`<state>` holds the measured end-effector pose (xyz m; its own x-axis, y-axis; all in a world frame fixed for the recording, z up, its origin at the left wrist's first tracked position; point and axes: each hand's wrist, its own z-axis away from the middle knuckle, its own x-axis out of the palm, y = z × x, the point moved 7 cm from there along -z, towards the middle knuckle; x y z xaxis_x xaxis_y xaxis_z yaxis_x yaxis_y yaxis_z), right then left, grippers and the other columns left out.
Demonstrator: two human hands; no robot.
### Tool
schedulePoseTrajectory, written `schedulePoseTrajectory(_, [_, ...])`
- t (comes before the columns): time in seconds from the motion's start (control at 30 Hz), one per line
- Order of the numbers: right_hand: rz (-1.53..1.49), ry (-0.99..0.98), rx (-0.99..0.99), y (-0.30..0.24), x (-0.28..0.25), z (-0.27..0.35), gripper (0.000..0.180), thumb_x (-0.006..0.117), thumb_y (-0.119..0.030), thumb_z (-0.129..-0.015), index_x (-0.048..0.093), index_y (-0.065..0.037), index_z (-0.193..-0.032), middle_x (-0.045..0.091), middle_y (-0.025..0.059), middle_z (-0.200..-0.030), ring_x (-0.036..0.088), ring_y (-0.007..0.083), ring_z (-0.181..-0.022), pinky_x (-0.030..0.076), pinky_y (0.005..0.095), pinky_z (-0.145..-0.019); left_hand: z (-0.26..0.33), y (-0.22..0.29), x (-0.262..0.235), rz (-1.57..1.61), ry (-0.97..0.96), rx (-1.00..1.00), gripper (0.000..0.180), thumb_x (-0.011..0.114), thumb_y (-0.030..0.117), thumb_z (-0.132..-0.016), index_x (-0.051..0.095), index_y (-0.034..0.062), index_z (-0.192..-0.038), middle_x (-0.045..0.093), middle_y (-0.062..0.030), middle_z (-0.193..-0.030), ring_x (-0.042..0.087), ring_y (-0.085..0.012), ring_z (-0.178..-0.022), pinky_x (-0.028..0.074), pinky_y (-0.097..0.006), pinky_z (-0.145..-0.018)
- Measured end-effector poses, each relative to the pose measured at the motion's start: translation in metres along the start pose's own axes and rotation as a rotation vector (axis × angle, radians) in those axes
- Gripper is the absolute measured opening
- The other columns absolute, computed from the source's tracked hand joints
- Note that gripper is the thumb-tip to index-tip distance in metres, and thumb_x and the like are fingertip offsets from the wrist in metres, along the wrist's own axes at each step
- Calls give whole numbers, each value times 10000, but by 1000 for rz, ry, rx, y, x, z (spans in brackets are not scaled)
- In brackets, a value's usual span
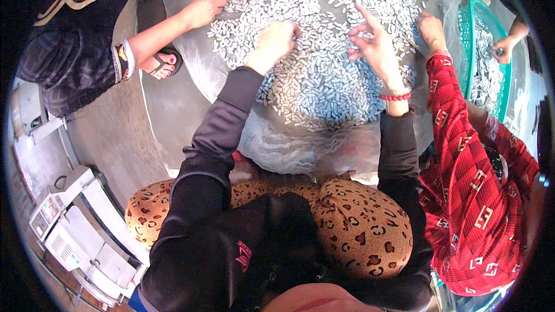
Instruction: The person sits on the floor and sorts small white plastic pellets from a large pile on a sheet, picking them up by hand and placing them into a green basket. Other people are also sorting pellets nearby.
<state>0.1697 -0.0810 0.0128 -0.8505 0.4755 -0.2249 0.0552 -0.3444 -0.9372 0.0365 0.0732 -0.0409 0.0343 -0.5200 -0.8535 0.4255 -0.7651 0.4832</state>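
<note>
A broad spread of small, pale, capsule-shaped pieces lies before me on a clear plastic sheet. My left hand rests at the middle of the spread with its fingers curled together; whatever they hold is too small to make out. Over the pieces to the right, my right hand has its fingers apart, the index finger stretched forward and nothing visible held. A red bead bracelet circles that wrist. Nearer to me, part of the heap looks bluish and part brownish.
At the left, another person's hand touches the spread's edge. A person in a red patterned sleeve reaches in close beside my right arm. Beyond stands a green basket holding similar pieces, with another hand at it. White equipment stands lower left.
</note>
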Motion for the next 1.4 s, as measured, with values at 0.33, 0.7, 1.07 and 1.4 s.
schedulePoseTrajectory(0.33, [849, -16, -103, 64, 26, 32, 321, 684, -151, -744, 607, -13, -1025, 594, 219, -900, 593, 386, -785, 488, 432, -724, -43, 56, 33, 385, -158, 140, 246, 643, 182, -777, 647, 43, -979, 568, -147, -991, 571, -239, -879, 481, -339, -724])
schedulePoseTrajectory(0.7, [628, 264, -179, 25, -32, 37, 217, 634, -237, -834, 675, -23, -845, 605, 159, -887, 578, 321, -847, 449, 399, -768, -22, 49, 19, 435, 87, 107, 220, 509, 160, -868, 601, -24, -947, 589, -192, -906, 567, -346, -901, 453, -400, -826])
schedulePoseTrajectory(1.07, [746, 96, -304, 77, 13, -1, 187, 674, -115, -723, 595, -15, -860, 591, 169, -819, 578, 350, -781, 466, 411, -700, 33, -95, -21, 1541, 184, -381, 318, 597, 337, -836, 606, 23, -888, 624, -119, -879, 613, -216, -733, 485, -287, -532])
schedulePoseTrajectory(1.4, [762, 77, -449, 33, 50, -102, 361, 656, -155, -754, 595, -50, -1094, 601, 172, -875, 598, 343, -835, 479, 412, -747, -11, -118, -2, -49, -14, -160, 538, 773, 403, -633, 651, 24, -994, 642, -200, -904, 604, -344, -921, 466, -407, -810])
